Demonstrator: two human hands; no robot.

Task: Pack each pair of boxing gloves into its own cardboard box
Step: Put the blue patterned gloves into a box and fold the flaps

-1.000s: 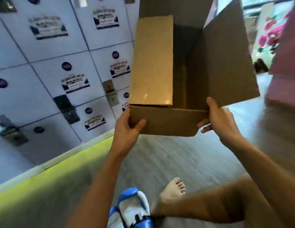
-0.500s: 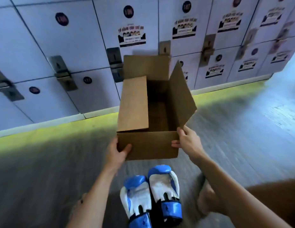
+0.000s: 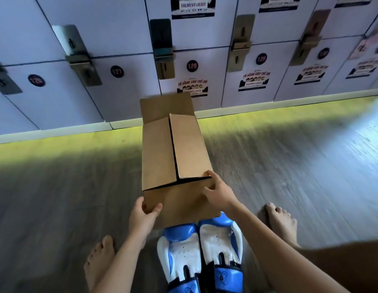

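A brown cardboard box [image 3: 175, 153] sits low over the wooden floor in front of me, its two long top flaps folded nearly together and the far flap standing up. My left hand [image 3: 142, 216] grips the near flap's lower left corner, thumb on top. At the near right corner of the right flap, my right hand [image 3: 218, 192] presses with curled fingers on the cardboard edge. A pair of blue and white boxing gloves [image 3: 201, 250] lies side by side on the floor just below the box, between my bare feet.
A wall of pale numbered lockers [image 3: 120, 60] with metal latches runs across the back, close behind the box. Grey wood floor [image 3: 289, 166] spreads left and right, with a yellow-lit strip along the locker base. My bare feet [image 3: 279, 220] flank the gloves.
The box has come down from chest height to floor level near the gloves. Its side flaps, open before, are now folded over the top. My view has tilted down.
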